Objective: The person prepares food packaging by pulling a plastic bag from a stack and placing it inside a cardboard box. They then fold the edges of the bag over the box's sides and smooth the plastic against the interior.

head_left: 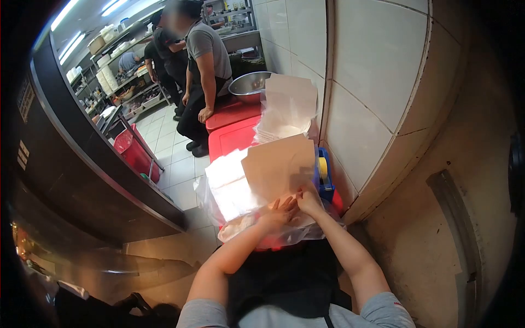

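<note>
My left hand (278, 214) lies with its fingers spread on pale sheets inside a clear plastic bag (203, 198). Close beside it, my right hand (309, 200) is closed, thumb and fingers drawn together at the lower edge of a brown cardboard sheet (276, 164); what is between them is hidden. The cardboard stands tilted up just beyond both hands. To its left, bright white sheets (227, 180) lie in the plastic. A blue tape dispenser (326, 190) with a yellow roll of tape (323, 169) is right of my right hand.
The packs lie on a red lid (227, 139). Farther back are another bagged cardboard stack (290, 95) and a metal bowl (249, 85). A tiled wall (377, 60) borders the right. A person in a grey shirt (210, 46) leans there; a red bin (131, 150) is left.
</note>
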Motion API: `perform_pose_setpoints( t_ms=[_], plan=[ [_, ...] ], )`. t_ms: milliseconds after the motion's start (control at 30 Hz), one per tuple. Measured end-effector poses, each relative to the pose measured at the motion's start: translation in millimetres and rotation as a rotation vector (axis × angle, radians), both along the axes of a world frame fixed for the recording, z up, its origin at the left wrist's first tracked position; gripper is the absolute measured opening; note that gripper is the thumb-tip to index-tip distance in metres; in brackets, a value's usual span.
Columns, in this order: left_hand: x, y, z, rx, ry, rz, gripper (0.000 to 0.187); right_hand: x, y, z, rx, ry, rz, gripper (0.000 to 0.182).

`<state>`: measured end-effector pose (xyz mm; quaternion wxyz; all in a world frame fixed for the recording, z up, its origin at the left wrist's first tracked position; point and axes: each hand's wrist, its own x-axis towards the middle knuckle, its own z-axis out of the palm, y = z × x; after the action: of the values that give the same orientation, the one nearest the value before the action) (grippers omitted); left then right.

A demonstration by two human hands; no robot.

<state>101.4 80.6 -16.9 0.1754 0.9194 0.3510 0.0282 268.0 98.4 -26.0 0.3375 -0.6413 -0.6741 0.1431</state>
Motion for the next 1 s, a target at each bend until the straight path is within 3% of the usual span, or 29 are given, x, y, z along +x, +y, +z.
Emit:
perform_pose_setpoints(
  t_ms=[33,133,200,267,333,433,567,667,700,733,800,833,933,967,1000],
  plan=[
    [-6.3,2.8,-1.0,-0.002,-0.021,0.036,0.067,-0.2,-1.5,-4.5,0.001,-0.003,-0.017,0.021],
    [-20.3,-6.5,-1.6,0.08,-0.02,0.124,0.069,-1.3,1.8,-9.9,-0.371,0.212,0.038,0.041],
    [-20.4,-13.6,-0.7,0.1,0.142,0.167,0.075,-8.6,-4.0,-10.5,-0.411,0.104,0.019,0.047],
    [-15.0,-12.9,1.8,0.059,0.449,0.193,0.082,-12.5,-3.2,-15.9,-0.344,0.046,-0.016,0.048],
    [-14.7,-13.2,3.6,0.131,0.544,0.213,0.09,-5.4,3.2,-34.0,-0.182,0.029,-0.067,0.045],
    [-23.0,-18.2,17.8,0.286,0.487,0.307,0.102,7.7,8.1,-39.7,-0.106,0.038,-0.002,0.057],
    [-46.5,-32.6,57.1,0.152,0.383,0.546,0.114,5.4,-17.5,-1.4,-0.164,-0.063,0.044,0.059],
    [-49.7,-48.9,87.6,0.198,0.272,0.421,0.113,8.2,-41.0,30.3,-0.37,-0.225,0.321,0.066],
    [-47.2,-55.0,95.9,0.222,0.261,0.284,0.094,12.6,-50.8,43.6,-0.468,-0.266,0.483,0.07],
    [-49.7,-53.4,85.8,0.086,0.124,0.175,0.086,16.3,-60.1,54.5,-0.565,-0.308,0.644,0.074],
    [-50.6,-47.7,56.5,-0.185,-0.159,-0.05,0.069,20.5,-90.2,64.3,-0.373,-0.454,0.552,0.083],
    [-41.3,-62.7,70.7,-0.187,-0.089,0.05,0.048,23.2,-104.9,62.3,-0.278,-0.527,0.503,0.088],
    [-53.6,-60.2,42.3,0.046,0.012,-0.115,0.04,35.0,-132.1,42.6,-0.064,-0.636,0.348,0.094],
    [-57.6,-54.6,20.5,0.199,-0.167,-0.139,0.032,39.2,-134.9,38.5,-0.029,-0.655,0.339,0.095],
    [-57.4,-53.7,23.8,0.15,-0.173,-0.132,0.03,39.4,-134.2,40.0,-0.029,-0.584,0.341,0.092]
  ],
)
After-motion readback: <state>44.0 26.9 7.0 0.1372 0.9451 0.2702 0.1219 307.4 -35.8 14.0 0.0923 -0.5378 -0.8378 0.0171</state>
